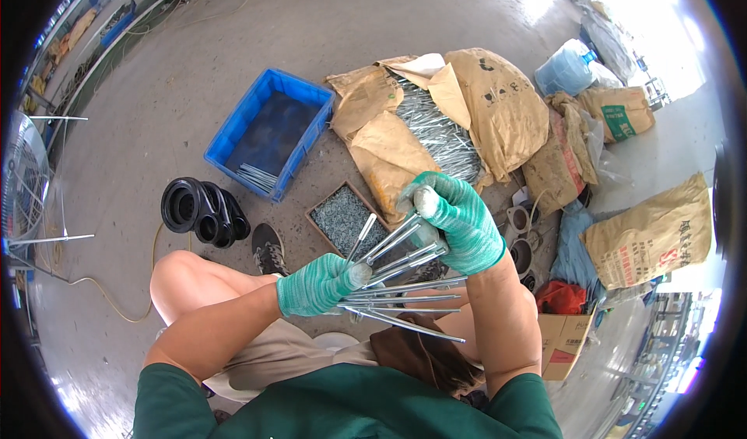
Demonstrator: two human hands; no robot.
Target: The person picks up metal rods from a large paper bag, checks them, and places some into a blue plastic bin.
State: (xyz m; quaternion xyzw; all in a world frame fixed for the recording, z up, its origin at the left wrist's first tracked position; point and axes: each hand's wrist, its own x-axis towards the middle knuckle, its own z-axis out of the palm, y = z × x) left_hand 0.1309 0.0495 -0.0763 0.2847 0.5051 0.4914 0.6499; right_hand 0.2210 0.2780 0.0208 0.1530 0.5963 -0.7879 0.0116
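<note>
A fanned bundle of thin metal rods [412, 299] spreads in front of my lap. My left hand [317, 285], in a green knit glove with a greyish thumb tip, is closed around one end of it. Higher and to the right, my right hand [463, 225] wears a matching glove, its fingers bent around the upper ends of several rods. Just beyond the hands, a small square tray [315, 225] holds many tiny metal pieces. A torn-open paper sack [389, 147] lies farther off, heaped with loose metal rods [440, 131].
A blue plastic crate [307, 147] with a few rods inside stands left of the sack. Black ring-shaped parts [206, 213] lie near my left knee. A fan [27, 182] is at the far left. Brown sacks [650, 233] and a cardboard box [564, 342] are on the right.
</note>
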